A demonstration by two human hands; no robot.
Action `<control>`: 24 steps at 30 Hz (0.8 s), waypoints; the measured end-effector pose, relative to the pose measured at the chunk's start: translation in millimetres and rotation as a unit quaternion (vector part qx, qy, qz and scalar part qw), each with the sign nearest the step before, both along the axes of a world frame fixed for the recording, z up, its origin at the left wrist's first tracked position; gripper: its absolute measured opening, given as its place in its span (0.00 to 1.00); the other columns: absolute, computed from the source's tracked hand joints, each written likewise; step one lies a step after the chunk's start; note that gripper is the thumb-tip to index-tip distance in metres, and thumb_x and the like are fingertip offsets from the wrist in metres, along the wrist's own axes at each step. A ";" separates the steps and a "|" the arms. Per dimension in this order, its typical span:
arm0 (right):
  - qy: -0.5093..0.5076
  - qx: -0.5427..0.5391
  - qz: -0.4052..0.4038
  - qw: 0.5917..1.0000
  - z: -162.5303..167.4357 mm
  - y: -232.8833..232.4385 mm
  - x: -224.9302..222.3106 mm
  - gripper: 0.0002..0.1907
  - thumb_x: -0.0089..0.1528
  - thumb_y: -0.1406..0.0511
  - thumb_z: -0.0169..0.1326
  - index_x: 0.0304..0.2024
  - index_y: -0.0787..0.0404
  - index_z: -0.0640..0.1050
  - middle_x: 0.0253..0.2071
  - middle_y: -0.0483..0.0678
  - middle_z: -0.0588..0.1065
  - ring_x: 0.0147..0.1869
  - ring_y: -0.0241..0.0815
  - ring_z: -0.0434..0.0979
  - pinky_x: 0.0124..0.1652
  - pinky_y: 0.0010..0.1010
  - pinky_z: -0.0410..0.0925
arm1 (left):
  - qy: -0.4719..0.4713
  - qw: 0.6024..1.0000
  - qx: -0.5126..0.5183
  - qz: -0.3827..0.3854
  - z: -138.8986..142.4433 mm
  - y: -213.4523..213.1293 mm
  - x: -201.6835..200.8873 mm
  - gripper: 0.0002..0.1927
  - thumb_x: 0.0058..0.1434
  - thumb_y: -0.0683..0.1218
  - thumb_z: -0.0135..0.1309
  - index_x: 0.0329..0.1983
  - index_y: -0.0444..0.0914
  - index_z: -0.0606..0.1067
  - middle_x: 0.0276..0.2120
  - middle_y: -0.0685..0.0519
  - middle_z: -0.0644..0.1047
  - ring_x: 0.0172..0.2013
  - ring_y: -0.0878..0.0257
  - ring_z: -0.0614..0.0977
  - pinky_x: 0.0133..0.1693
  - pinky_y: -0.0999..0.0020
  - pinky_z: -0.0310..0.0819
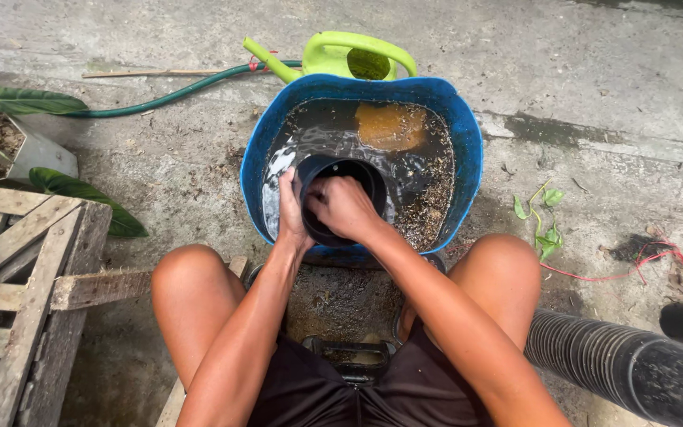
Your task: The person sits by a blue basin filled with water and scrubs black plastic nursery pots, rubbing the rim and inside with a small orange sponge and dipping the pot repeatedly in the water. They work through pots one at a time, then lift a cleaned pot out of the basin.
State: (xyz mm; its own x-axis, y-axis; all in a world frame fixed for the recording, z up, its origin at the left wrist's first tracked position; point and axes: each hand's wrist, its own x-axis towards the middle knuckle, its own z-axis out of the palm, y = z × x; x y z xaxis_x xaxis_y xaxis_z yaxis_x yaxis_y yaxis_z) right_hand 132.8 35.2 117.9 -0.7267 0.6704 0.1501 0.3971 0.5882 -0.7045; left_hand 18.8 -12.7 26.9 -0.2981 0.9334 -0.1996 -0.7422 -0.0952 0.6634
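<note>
Black plastic pot (340, 198) lies tilted in the muddy water at the near edge of the blue tub (468, 134), its mouth facing the person. Left hand (291, 207) wraps its fingers around the pot's left rim. Right hand (343, 207) reaches into the mouth, fingers curled together.

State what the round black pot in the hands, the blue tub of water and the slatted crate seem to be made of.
Round black pot: probably plastic; thin, smooth, wet-glossy wall. Blue tub: likely plastic; even colour, flexed and bulging rim. Slatted crate: bare weathered wood; grey grain, rough planks. Left hand grips the pot's rim; right hand reaches inside.
</note>
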 end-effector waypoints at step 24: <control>-0.181 0.240 -0.004 0.954 -61.6 19.5 6.5 0.05 0.53 0.69 0.56 0.24 0.62 0.81 0.27 0.60 0.78 0.32 0.57 0.81 0.31 0.46 0.72 | -0.020 0.999 -0.037 -0.012 1.0 7.6 2.3 0.33 0.72 0.63 0.35 0.60 0.31 0.73 0.51 0.48 0.81 0.52 0.56 0.80 0.58 0.60 0.71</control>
State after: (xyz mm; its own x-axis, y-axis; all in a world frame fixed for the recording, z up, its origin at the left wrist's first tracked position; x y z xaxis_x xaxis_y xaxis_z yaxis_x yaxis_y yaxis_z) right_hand 139.2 54.7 56.3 -0.7847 0.5927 0.1815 0.5683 0.8048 -0.1711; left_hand 21.1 -5.0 27.9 -0.2659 0.9222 -0.2807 -0.7704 -0.0282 0.6370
